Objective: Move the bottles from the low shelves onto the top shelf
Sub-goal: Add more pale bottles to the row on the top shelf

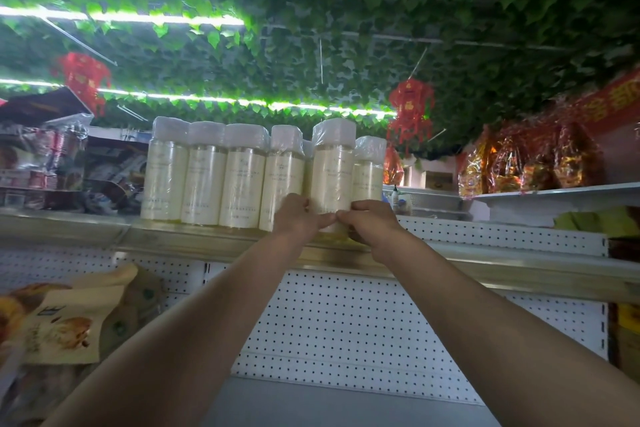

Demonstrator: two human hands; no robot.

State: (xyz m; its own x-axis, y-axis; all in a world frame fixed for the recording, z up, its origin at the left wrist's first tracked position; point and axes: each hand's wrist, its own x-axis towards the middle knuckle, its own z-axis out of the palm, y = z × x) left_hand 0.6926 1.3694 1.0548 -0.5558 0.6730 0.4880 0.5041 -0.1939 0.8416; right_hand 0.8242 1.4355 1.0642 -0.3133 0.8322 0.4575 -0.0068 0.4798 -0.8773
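Cream plastic-wrapped bottle [331,166] upright at top shelf [194,236] edge, beside five matching bottles [204,173]

Bottle labels [331,180] too blurred to read; red banner [613,97] shows unreadable gold characters

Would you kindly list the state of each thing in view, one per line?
held bottle: upright, wrapped, gripped near its base, at the shelf's front edge
left hand: grips the held bottle
right hand: grips the held bottle
other bottles: upright, wrapped, in a row
top shelf: carrying bottles
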